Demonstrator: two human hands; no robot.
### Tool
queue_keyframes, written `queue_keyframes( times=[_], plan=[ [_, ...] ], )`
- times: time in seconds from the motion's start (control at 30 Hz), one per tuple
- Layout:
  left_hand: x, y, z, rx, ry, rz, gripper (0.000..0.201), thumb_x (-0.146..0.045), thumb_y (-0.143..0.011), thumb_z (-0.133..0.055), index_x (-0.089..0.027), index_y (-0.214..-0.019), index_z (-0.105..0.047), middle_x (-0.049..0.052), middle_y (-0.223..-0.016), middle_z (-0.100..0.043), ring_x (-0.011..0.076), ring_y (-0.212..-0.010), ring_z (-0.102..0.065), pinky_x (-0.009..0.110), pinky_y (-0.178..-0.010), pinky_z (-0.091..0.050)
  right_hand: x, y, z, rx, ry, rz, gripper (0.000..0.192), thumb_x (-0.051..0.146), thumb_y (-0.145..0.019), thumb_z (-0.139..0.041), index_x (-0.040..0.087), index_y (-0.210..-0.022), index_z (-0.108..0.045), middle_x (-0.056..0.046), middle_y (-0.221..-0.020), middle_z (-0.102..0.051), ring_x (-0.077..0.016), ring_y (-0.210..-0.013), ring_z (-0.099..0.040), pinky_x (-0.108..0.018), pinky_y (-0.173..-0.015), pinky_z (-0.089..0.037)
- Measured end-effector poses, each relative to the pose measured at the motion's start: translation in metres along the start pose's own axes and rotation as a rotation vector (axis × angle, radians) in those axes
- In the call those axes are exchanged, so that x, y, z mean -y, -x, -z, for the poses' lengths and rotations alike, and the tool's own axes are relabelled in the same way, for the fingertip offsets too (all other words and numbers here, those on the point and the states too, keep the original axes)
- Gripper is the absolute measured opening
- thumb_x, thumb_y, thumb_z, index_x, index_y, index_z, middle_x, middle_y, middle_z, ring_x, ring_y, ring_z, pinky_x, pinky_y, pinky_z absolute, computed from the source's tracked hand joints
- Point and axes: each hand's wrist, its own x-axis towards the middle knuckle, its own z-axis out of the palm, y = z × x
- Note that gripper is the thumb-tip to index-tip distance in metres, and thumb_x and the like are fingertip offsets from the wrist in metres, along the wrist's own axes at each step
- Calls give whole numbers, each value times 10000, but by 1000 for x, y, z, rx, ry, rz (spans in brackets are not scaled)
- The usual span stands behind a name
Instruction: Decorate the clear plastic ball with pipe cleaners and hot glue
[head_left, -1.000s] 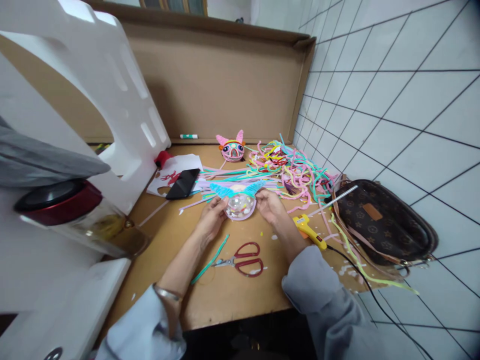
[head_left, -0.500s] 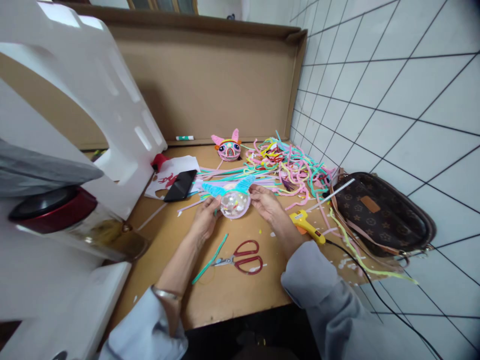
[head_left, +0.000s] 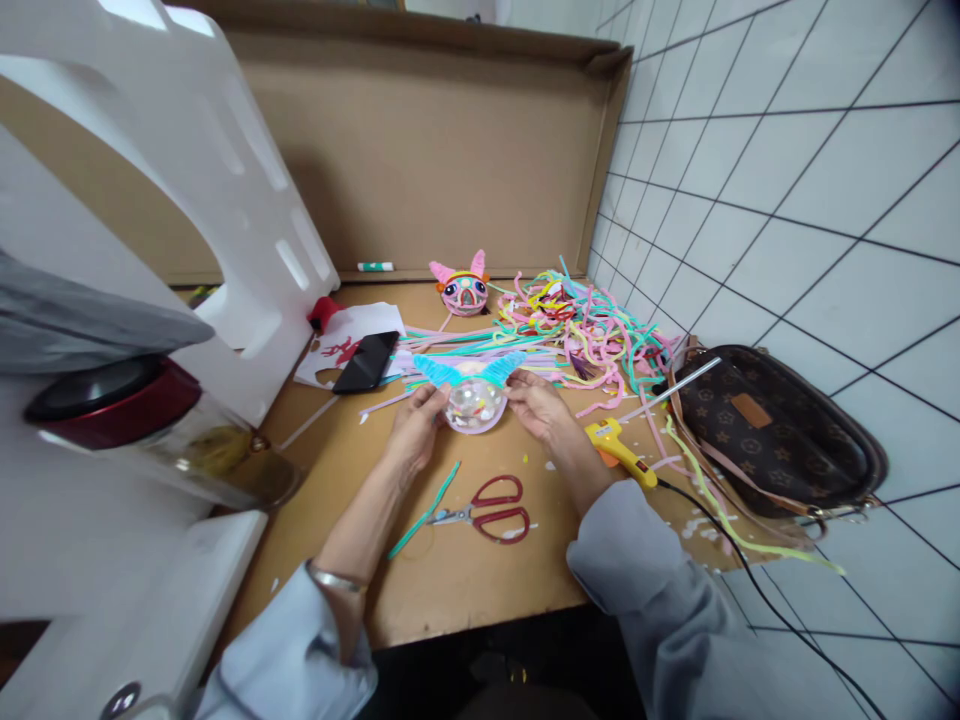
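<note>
On the tabletop (head_left: 465, 590), her left hand (head_left: 415, 432) and right hand (head_left: 537, 408) gripped a clear ball (head_left: 472, 404) with blue pipe-cleaner ears from either side, fingers curled against it. Red scissors (head_left: 491, 508) lay just below; a yellow glue gun (head_left: 620, 448) sat to the right.

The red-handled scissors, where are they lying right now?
The scissors lie flat on the brown tabletop, near the front edge, between the person's two forearms, just right of a green pipe cleaner and left of the yellow glue gun.
</note>
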Motion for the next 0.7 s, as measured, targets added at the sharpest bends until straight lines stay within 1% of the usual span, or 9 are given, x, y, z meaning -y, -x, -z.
queue_keyframes(
  times=[0.1,0.2,0.27,0.37,0.43,0.57,0.7],
  plan=[
    [-3,0,0,-6,-13,-23,434,-308,-420,-910,-174,-661,-575,-36,-641,-613,88,-565,-532,199,-550,-422,-2,0,-1,-16,-1,-29,321,-57,-460,-617,198,-651,-580,68,-618,-591,-110,-655,-563,-232,-663,-445],
    [-4,2,-2,-15,-22,-21,419,-313,-424,-902,-171,-644,-575,-47,-609,-589,77,-541,-506,192,-537,-404,-2,2,-3,-32,-2,-25,300,-48,-463,-614,200,-631,-598,67,-614,-609,-116,-655,-560,-236,-670,-442],
    [-5,3,-3,-16,-17,-18,417,-312,-420,-902,-171,-642,-578,-50,-604,-583,78,-541,-503,194,-536,-396,-1,3,-5,-18,6,-14,268,-33,-467,-614,196,-605,-602,70,-594,-611,-112,-640,-554,-235,-674,-443],
    [-5,4,-4,-4,-11,-29,415,-303,-431,-902,-173,-631,-562,-52,-604,-575,83,-552,-505,203,-551,-389,0,2,-5,11,6,-9,236,-14,-474,-619,190,-592,-601,67,-591,-628,-110,-645,-570,-244,-723,-460],
    [-4,4,-4,8,-8,-37,423,-305,-438,-907,-174,-630,-553,-51,-605,-570,89,-565,-509,213,-573,-393,1,1,-4,20,12,-15,241,-6,-473,-629,191,-611,-612,63,-604,-646,-118,-654,-581,-258,-749,-469],
    [-1,2,-2,18,-8,-61,439,-339,-440,-921,-174,-679,-592,-43,-647,-596,102,-597,-521,226,-607,-401,2,1,-3,23,38,-8,253,3,-464,-654,200,-612,-598,66,-604,-641,-125,-656,-578,-272,-755,-477],
    [2,1,-1,27,-13,-72,444,-352,-458,-925,-166,-709,-609,-42,-672,-599,103,-620,-522,231,-639,-409,1,2,-7,-60,47,41,222,11,-462,-616,197,-570,-561,63,-578,-613,-116,-634,-555,-259,-713,-457]
  ],
)
